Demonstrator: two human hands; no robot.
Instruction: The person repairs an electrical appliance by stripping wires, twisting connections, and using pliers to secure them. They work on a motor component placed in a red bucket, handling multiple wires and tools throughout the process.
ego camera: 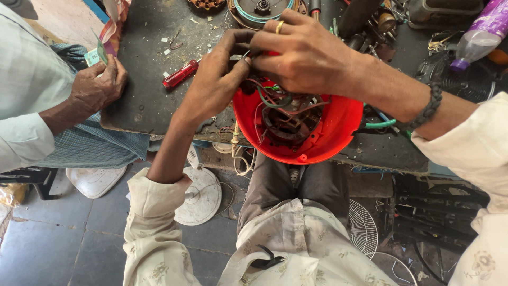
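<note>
Head view, left hand: the left hand [214, 79] comes up from below with its fingers [239, 42] curled close together, pinched on the bundle of thin coloured wires [280, 100] at the top of the housing
Head view, right hand: the right hand [307, 53] reaches in from the right, a gold ring [279, 26] on one finger and a dark beaded bracelet [429, 106] on the wrist; its fingertips are bunched tight against the left hand's, nipping the same wires, so the two hands touch
Housing: the round red plastic motor housing [333, 132] sits at the near edge of the workbench, its open side facing up, with the dark metal motor core [283, 124] inside and the wires rising from it to the hands
Bench edge: the dark, scuffed workbench top [143, 79] ends just below the housing, which overhangs towards the person's lap
Open room: bare bench lies left of the hands, where a small red-handled screwdriver [180, 74] lies well apart from them; the right and far side are crowded with metal parts and a purple plastic bottle [479, 37]
Other person: at the left edge, another person's hand [98, 87] rests at the bench corner holding folded paper, well apart from the housing
Floor: a white round fan base [203, 198] lies below the left forearm
</note>
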